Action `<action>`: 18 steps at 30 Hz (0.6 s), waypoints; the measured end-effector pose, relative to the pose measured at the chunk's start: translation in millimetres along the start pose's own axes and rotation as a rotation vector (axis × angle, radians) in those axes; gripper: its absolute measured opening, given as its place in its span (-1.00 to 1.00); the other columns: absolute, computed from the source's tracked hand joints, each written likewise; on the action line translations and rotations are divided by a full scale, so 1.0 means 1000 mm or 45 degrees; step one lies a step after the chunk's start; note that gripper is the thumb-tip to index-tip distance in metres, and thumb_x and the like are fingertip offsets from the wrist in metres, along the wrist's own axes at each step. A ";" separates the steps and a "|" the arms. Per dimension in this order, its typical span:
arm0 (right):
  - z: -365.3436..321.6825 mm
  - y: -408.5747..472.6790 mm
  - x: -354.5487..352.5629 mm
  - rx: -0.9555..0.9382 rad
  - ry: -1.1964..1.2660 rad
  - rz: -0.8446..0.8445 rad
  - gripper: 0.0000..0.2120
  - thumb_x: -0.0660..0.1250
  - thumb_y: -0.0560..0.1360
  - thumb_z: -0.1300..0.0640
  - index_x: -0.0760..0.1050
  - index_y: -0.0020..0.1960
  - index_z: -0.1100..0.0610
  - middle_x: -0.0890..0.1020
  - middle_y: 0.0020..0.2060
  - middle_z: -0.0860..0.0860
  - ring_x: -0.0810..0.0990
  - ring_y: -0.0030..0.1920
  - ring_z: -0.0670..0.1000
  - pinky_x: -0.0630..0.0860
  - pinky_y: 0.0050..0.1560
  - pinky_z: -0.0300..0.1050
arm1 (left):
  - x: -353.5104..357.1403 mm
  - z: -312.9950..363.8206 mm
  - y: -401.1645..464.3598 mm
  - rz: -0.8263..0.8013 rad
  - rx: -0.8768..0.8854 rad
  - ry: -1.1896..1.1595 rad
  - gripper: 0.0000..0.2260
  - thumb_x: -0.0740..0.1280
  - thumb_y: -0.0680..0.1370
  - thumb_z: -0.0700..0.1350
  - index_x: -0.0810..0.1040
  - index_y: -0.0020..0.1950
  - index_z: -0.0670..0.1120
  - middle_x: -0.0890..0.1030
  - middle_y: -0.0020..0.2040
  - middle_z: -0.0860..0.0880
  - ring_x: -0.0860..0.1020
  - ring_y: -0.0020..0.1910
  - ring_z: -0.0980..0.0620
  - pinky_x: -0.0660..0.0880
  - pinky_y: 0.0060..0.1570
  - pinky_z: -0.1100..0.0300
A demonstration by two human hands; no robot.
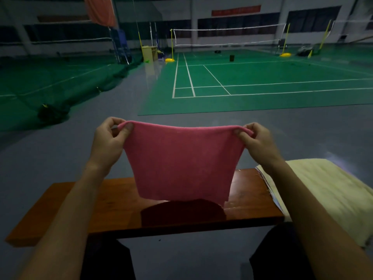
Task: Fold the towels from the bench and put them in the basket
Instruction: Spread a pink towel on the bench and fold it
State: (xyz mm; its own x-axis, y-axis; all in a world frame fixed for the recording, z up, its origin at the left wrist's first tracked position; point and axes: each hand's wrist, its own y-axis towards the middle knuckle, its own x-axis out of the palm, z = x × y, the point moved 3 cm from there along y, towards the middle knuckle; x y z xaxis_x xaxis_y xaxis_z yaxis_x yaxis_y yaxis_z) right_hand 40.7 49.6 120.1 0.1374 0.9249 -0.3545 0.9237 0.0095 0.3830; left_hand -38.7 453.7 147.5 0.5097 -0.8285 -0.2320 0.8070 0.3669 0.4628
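The hall was dim, its corners darkened; wide-angle distortion bent the edges, and a dark shadow lay on the glossy desk (pixel 113 203).

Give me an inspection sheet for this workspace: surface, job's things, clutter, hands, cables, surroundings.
Surface: wooden bench, glossy, on a grey floor.
Job's things: pink towel held up spread above the bench, lower edge hanging free; pale yellow towel lying on the bench's right end. No basket in view.
Clutter: nothing seen on the bench.
Hands: left hand pinches the pink towel's top left corner; right hand pinches the top right corner.
Cables: nothing seen.
Surroundings: dim sports hall, green badminton court with net beyond.
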 end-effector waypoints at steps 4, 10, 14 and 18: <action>0.000 -0.022 -0.007 0.126 0.204 -0.075 -0.73 0.52 0.53 -0.02 0.61 0.08 0.14 0.69 -0.02 0.12 0.70 0.02 0.14 0.70 0.00 0.10 | 0.000 0.008 -0.018 0.026 -0.045 -0.084 -0.91 0.48 0.60 -0.05 0.61 -0.02 -0.02 0.68 -0.14 -0.09 0.62 -0.28 0.10 0.55 -0.39 0.15; -0.010 -0.042 -0.033 0.212 0.486 -0.206 -0.54 0.63 0.32 -0.03 0.66 0.09 0.22 0.73 -0.02 0.21 0.75 -0.05 0.18 0.70 -0.08 0.08 | -0.014 0.013 -0.027 -0.114 -0.243 -0.451 -0.90 0.51 0.50 -0.09 0.67 -0.06 -0.09 0.68 -0.17 -0.10 0.57 -0.26 0.01 0.58 -0.33 0.23; -0.002 -0.041 -0.034 0.133 0.302 -0.240 -0.65 0.57 0.44 0.00 0.65 0.09 0.20 0.73 -0.13 0.12 0.76 -0.17 0.06 0.67 -0.25 -0.08 | -0.014 0.001 -0.029 -0.126 -0.143 -0.197 -0.90 0.52 0.53 -0.07 0.68 -0.06 -0.08 0.70 -0.23 -0.09 0.59 -0.34 0.06 0.53 -0.46 0.20; 0.048 -0.031 -0.007 0.013 -0.289 -0.200 -0.60 0.48 0.50 -0.25 0.67 -0.12 0.12 0.68 -0.32 0.05 0.68 -0.33 0.04 0.64 -0.34 0.10 | 0.007 -0.046 -0.034 -0.167 -0.041 0.222 -0.90 0.50 0.58 -0.10 0.66 -0.04 -0.12 0.69 -0.30 -0.06 0.64 -0.35 0.13 0.57 -0.45 0.13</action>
State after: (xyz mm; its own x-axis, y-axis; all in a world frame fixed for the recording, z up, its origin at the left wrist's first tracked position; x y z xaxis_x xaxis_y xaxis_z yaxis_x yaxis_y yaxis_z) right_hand 28.7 24.3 69.7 0.0679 0.8038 -0.5910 0.9434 0.1409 0.3001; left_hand -48.8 454.7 90.5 0.4413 -0.7852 -0.4345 0.8776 0.2764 0.3918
